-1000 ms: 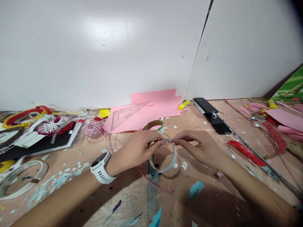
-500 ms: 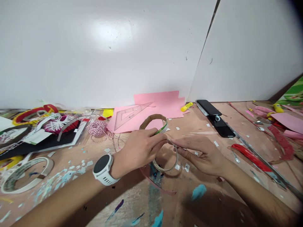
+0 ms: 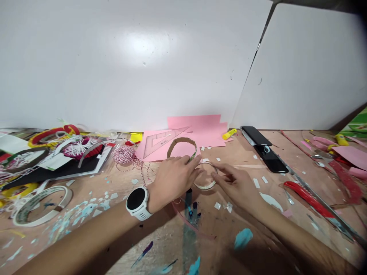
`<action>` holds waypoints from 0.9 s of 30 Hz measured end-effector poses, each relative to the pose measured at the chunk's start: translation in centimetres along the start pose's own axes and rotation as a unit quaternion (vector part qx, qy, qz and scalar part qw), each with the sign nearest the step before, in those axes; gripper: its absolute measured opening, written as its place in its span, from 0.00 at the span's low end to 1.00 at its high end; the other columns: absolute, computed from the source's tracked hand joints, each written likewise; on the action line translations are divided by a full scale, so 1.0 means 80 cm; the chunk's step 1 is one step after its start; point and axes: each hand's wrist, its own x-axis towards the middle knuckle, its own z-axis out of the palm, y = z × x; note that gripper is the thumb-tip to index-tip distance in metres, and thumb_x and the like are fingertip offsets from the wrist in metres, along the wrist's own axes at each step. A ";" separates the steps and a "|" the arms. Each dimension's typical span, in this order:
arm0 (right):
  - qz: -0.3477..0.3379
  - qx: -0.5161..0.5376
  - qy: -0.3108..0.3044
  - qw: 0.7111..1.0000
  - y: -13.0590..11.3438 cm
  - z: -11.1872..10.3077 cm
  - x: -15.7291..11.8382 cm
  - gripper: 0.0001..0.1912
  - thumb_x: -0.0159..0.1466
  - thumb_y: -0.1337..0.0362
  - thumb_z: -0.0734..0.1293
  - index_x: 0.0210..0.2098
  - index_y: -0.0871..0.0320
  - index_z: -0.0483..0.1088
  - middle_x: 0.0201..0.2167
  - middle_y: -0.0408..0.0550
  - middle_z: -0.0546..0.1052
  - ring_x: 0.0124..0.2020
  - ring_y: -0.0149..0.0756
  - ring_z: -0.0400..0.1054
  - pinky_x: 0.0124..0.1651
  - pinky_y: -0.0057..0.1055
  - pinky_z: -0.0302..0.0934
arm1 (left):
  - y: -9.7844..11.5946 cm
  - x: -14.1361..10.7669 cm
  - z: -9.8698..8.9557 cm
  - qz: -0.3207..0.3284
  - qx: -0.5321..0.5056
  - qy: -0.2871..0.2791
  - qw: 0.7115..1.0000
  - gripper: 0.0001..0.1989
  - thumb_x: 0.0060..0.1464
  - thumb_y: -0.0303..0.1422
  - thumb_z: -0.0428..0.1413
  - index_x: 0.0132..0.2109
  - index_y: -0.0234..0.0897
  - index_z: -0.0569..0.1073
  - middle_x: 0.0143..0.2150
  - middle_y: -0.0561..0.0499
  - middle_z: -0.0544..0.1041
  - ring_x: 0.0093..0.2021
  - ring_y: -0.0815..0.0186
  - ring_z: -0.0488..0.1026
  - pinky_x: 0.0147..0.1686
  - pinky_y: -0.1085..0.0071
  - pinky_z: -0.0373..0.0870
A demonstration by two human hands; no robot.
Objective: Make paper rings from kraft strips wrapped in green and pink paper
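Observation:
A thin, pale round ring [image 3: 205,187] is between my two hands, low over the table. My left hand [image 3: 175,176], with a white watch on its wrist, has its fingers closed at the ring's left side. At the right rim, my right hand [image 3: 236,184] pinches the ring between thumb and fingers. A brown cardboard ring [image 3: 183,140] with a green strip on its edge rises just behind my left fingers. Whether those fingers also grip it is hidden.
Pink paper [image 3: 209,133] with a clear set square [image 3: 160,142] lies behind. Red-white twine [image 3: 124,154] and a tape roll [image 3: 67,198] are left. A glue stick [image 3: 229,134], phones [image 3: 271,158] and a red-handled tool [image 3: 306,196] are right. Paper scraps lie about.
The thin ring has tilted and looks flatter to the table. My right fingers have shifted along its rim. The whole view has moved slightly.

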 end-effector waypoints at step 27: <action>0.126 -0.163 0.110 0.972 0.104 -0.090 0.058 0.17 0.57 0.53 0.73 0.40 0.58 0.74 0.45 0.58 0.79 0.48 0.52 0.72 0.52 0.46 0.63 | 0.003 -0.006 0.011 0.136 -0.037 -0.086 0.986 0.12 0.65 0.22 0.53 0.54 0.34 0.70 0.50 0.43 0.75 0.50 0.53 0.73 0.51 0.57 0.70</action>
